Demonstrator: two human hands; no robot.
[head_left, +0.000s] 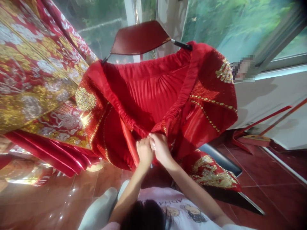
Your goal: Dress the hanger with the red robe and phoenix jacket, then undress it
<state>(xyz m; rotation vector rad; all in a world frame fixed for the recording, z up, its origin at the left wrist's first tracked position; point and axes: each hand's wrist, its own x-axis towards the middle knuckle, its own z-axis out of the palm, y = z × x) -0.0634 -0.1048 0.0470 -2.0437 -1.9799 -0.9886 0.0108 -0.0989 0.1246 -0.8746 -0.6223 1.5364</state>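
A red pleated skirt (153, 92) with a gathered waistband hangs spread over a chair, its inner lining facing up. Gold beaded trim and round gold ornaments sit on its outer sides. My left hand (144, 150) and my right hand (160, 147) meet at the near edge of the waistband. Fingers of both are closed on the gathered red cloth, knuckles touching. What lies inside the fingers is hidden. Behind the cloth rises the chair's dark red backrest (141, 38), on thin metal posts.
To the left hangs a red cloth with gold and silver embroidery (35, 76). Gold-embroidered red fabric (211, 171) lies near the black chair seat (223, 159) at lower right. A red dustpan (242, 143) stands by the white wall. Windows (227, 28) line the back.
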